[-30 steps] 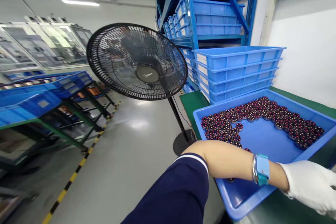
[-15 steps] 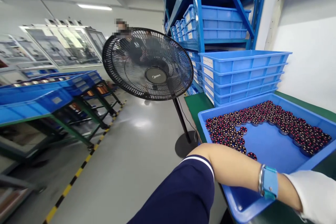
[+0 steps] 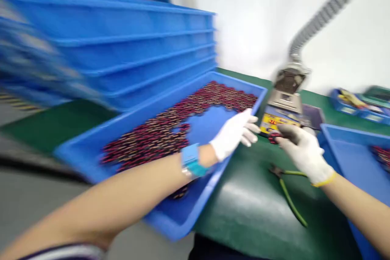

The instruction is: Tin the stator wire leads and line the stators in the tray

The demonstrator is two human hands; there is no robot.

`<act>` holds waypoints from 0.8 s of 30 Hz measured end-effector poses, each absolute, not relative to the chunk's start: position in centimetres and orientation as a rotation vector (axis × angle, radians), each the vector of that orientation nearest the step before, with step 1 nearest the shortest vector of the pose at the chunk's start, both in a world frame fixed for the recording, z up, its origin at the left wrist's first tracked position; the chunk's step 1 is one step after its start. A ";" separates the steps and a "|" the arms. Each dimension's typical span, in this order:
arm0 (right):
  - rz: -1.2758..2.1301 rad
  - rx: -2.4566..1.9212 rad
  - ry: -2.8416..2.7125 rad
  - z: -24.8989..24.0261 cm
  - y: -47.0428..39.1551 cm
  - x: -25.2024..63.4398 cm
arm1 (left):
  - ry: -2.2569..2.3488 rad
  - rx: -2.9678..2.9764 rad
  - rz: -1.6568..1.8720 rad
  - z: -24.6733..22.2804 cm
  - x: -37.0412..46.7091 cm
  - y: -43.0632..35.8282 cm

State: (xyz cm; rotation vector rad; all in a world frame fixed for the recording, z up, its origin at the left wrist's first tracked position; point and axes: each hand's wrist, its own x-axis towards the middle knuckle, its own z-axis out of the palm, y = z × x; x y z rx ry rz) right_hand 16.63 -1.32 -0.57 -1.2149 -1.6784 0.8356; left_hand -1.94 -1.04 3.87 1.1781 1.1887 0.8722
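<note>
My left hand (image 3: 234, 133), in a white glove, reaches over the right rim of a blue tray (image 3: 179, 227). Its fingers are stretched out with nothing visible in them. Several small round stators (image 3: 161, 130), dark with red and pale windings, cover much of that tray. In its gloved fingertips my right hand (image 3: 304, 150) grips one small stator (image 3: 274, 137), in front of a device with a yellow display panel (image 3: 276, 121). Green-handled pliers (image 3: 286, 189) lie on the green bench top just below my right hand.
A grey flexible duct (image 3: 326, 12) comes down to a metal hood (image 3: 288, 83) over the device. Stacked blue bins (image 3: 137, 36) rise behind the tray. At the right stand another blue tray (image 3: 344, 150) with stators and small boxes (image 3: 347, 103) of items.
The view has swung right, from the fan and aisle to the bench. My right hand, the pliers and the hooded device have come into view. The picture is blurred by motion.
</note>
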 end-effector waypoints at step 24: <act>0.927 -1.205 -1.606 -1.1 -1.1 17.9 | 1.156 1.540 0.984 2.6 -2.1 -1.6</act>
